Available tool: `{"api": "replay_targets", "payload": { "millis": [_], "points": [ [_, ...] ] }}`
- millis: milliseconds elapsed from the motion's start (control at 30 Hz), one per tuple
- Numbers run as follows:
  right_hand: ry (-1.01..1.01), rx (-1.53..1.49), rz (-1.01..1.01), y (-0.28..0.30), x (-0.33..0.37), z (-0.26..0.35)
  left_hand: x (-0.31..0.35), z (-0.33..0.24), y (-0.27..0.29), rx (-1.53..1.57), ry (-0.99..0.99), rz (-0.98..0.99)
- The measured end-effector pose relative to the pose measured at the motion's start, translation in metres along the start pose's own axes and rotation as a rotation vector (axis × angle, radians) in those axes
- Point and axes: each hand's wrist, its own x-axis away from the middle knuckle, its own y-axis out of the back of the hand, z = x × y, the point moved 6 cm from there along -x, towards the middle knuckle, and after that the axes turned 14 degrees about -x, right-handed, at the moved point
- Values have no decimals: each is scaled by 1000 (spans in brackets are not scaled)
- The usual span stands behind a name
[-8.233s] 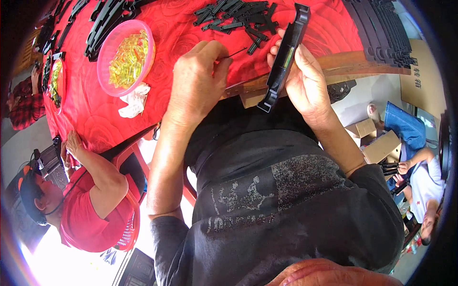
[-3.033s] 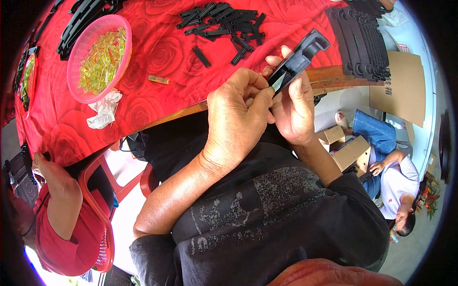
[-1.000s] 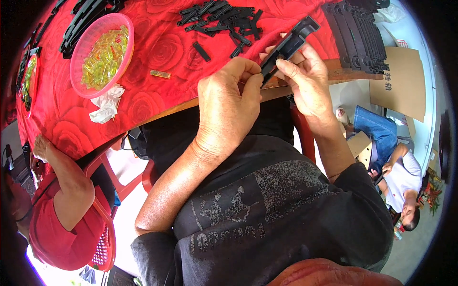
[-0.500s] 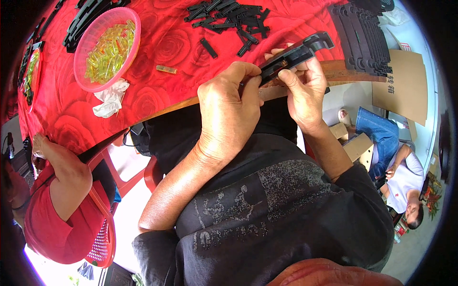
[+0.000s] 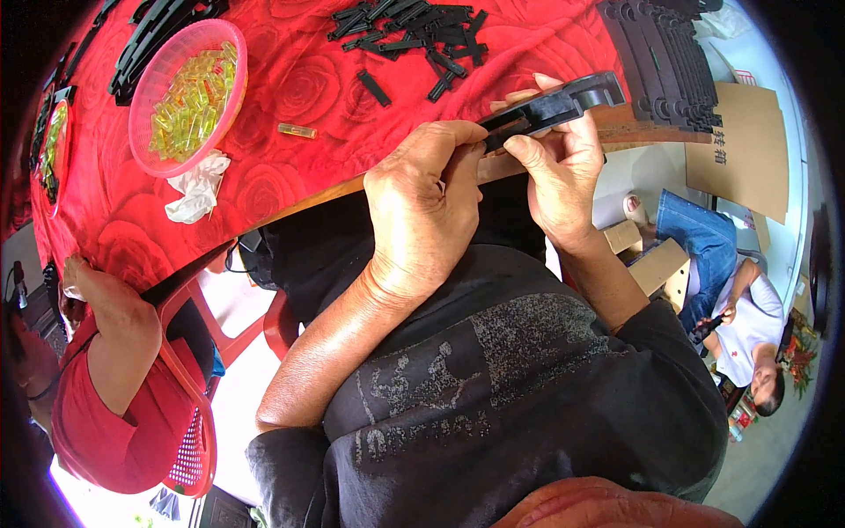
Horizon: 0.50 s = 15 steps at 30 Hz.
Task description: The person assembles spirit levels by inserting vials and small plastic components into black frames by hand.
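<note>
Both my hands hold a long black plastic level body (image 5: 554,110) tilted above the table's front edge. It has an open slot along its side and a curved notch near its far right end. My left hand (image 5: 421,207) pinches its near end between thumb and fingers; the fingertips hide that end. My right hand (image 5: 563,180) grips the middle, with the thumb on the near side and fingers behind. On the red cloth to the left lies a single yellowish clear vial (image 5: 297,131). Past my hands sits a small black plastic strip (image 5: 373,88).
A pink basket (image 5: 138,132) of yellow vials stands at left, beside crumpled white tissue (image 5: 195,187). Black strips (image 5: 409,31) are heaped at the back; stacked black level bodies (image 5: 664,70) lie right. A person in red (image 5: 114,405) sits left, another person (image 5: 748,308) right.
The level body has turned in my hands, so its notched end now reaches further right and shows another side. My view has shifted slightly; the table things appear a little further left.
</note>
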Motion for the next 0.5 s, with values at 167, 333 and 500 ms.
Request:
{"api": "replay_targets", "payload": {
  "millis": [167,333,500],
  "points": [
    [34,-51,37,5,4,0,1,5,-4,135,126,41],
    [41,-64,46,1,5,4,2,-1,0,106,88,15],
    [52,-9,44,-2,4,8,1,-2,1,119,68,27]
  ]
}}
